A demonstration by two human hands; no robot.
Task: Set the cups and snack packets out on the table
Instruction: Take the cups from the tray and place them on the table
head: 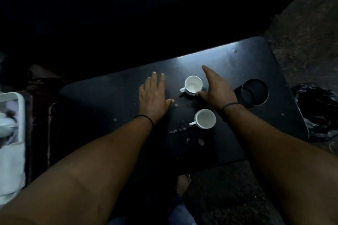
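Two white cups stand upright on a small dark table. The farther cup has its handle pointing left; the nearer cup sits below it, handle also to the left. My left hand lies flat over the table with straight fingers, left of the farther cup and apart from it. My right hand is beside that cup on its right, fingers straight, thumb touching or nearly touching the cup's lower rim. No snack packets are visible.
A round cup-holder hole is cut into the table's right part. A black bag lies off the table's right edge. A white basket-like object sits at far left. The surroundings are very dark. A foot shows below the table.
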